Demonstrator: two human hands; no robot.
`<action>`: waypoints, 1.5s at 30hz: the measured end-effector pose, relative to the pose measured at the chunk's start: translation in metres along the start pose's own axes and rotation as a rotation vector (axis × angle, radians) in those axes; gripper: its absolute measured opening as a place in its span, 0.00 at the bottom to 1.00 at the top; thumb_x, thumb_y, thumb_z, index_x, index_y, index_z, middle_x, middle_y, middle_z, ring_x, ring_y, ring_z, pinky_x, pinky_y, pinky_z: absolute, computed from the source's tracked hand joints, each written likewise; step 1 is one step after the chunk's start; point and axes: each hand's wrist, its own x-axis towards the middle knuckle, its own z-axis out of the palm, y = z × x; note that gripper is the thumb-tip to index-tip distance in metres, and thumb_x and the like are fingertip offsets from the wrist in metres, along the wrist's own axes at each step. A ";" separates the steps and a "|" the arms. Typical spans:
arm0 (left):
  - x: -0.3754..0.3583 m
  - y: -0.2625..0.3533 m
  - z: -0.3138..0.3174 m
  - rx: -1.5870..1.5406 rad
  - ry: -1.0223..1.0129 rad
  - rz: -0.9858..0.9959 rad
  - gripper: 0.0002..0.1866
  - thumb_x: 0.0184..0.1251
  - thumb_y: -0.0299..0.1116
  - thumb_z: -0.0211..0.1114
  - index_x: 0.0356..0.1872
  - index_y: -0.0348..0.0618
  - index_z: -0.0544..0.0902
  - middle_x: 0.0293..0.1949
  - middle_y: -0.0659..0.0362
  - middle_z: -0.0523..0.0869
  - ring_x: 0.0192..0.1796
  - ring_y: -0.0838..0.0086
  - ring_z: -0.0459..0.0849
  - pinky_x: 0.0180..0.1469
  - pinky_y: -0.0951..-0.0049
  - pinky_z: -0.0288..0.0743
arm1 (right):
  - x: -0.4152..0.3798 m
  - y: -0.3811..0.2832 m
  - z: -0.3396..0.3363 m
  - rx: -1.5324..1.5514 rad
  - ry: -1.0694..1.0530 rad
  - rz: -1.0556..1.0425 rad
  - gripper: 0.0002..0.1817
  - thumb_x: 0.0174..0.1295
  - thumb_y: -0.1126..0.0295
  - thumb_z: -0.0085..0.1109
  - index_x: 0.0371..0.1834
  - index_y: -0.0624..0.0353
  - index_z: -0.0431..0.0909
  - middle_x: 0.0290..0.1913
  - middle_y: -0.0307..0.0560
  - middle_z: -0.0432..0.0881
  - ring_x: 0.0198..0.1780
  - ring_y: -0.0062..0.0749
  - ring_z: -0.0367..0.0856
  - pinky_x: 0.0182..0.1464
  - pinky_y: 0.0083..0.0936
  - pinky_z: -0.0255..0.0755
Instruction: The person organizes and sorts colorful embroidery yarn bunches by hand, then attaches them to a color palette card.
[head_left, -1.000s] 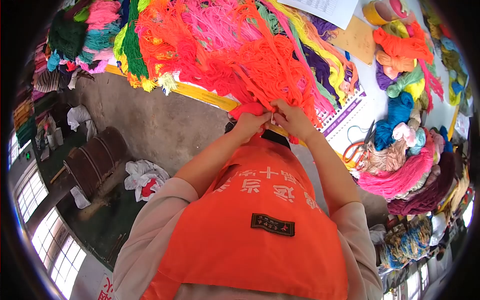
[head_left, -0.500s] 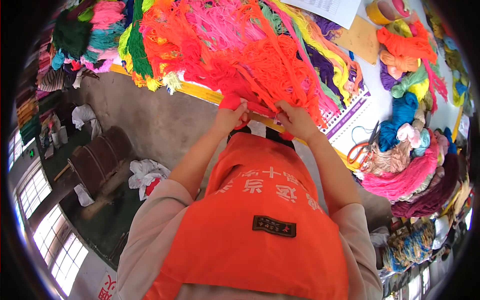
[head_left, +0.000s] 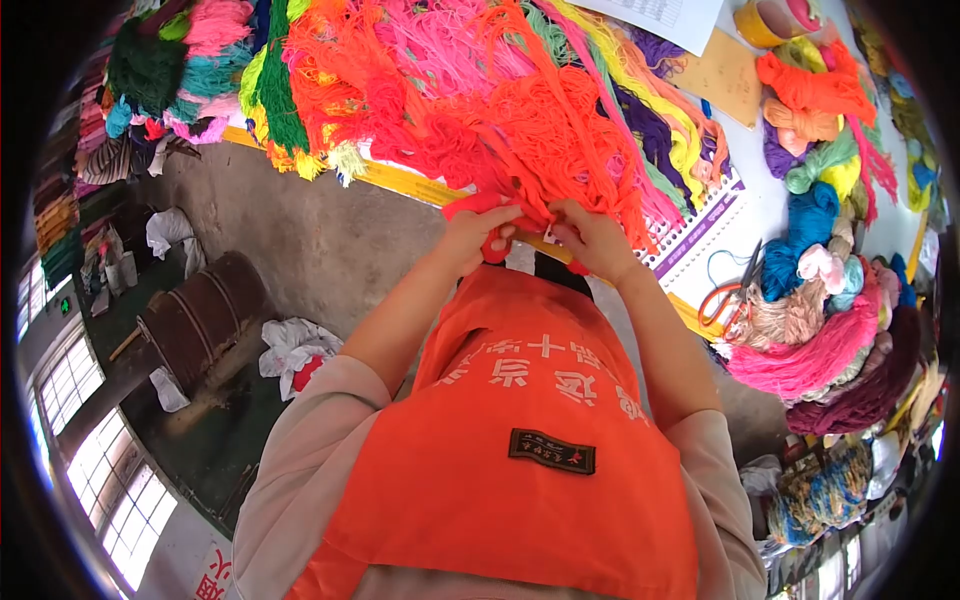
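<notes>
At the table's near edge, my left hand [head_left: 478, 238] is closed around a bundle of red yarn [head_left: 470, 205], part of which loops past its fingers. My right hand [head_left: 598, 243] sits close beside it, its fingers pinched on the same red yarn. The fingertips partly hide what lies between the two hands. Beyond them spreads a large heap of orange-red yarn [head_left: 560, 130], with bright pink yarn [head_left: 430, 50] further back. Red strands run from the heap down to my hands.
Scissors with orange handles [head_left: 722, 300] lie on the right, beside blue yarn [head_left: 800, 245] and a hot-pink skein [head_left: 790, 350]. A punched card [head_left: 700, 225] edges the heap. Paper sheets [head_left: 670, 20] lie at the back. A brown drum [head_left: 200, 310] stands on the floor at left.
My left hand has shifted right, bringing its fingers nearer to my right hand, and the red yarn has bunched between them. My right hand has barely moved.
</notes>
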 end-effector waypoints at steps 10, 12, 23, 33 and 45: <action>0.013 -0.016 0.034 0.676 -0.200 -0.034 0.06 0.69 0.37 0.57 0.40 0.50 0.81 0.20 0.56 0.82 0.19 0.74 0.76 0.22 0.72 0.68 | 0.001 -0.011 0.007 0.683 -0.133 0.357 0.27 0.64 0.67 0.63 0.67 0.47 0.72 0.42 0.44 0.88 0.39 0.35 0.87 0.41 0.33 0.78; 0.017 -0.019 0.038 0.893 -0.259 0.194 0.06 0.69 0.35 0.58 0.39 0.48 0.82 0.19 0.55 0.82 0.20 0.72 0.79 0.23 0.67 0.71 | -0.001 -0.006 0.016 0.608 -0.079 0.242 0.26 0.66 0.63 0.62 0.68 0.46 0.71 0.41 0.46 0.87 0.39 0.38 0.87 0.41 0.35 0.78; -0.033 0.058 -0.050 -0.390 -0.543 -0.218 0.10 0.75 0.31 0.57 0.51 0.38 0.77 0.51 0.48 0.83 0.24 0.84 0.67 0.19 0.89 0.60 | -0.008 -0.006 0.020 -0.085 0.073 0.147 0.24 0.72 0.43 0.42 0.64 0.40 0.70 0.38 0.57 0.85 0.42 0.58 0.84 0.42 0.49 0.76; -0.110 0.245 -0.124 -0.229 0.312 0.845 0.23 0.74 0.24 0.58 0.67 0.39 0.65 0.51 0.52 0.82 0.29 0.83 0.70 0.24 0.87 0.63 | -0.008 -0.016 0.015 -0.110 0.032 0.187 0.23 0.67 0.55 0.49 0.67 0.36 0.70 0.33 0.55 0.84 0.38 0.54 0.85 0.40 0.47 0.77; -0.176 0.268 -0.296 -0.467 0.215 0.896 0.11 0.71 0.21 0.58 0.51 0.41 0.75 0.33 0.65 0.77 0.24 0.87 0.66 0.20 0.89 0.58 | -0.010 -0.013 0.023 -0.151 0.077 0.215 0.26 0.64 0.62 0.51 0.68 0.32 0.71 0.34 0.53 0.85 0.37 0.50 0.85 0.40 0.45 0.77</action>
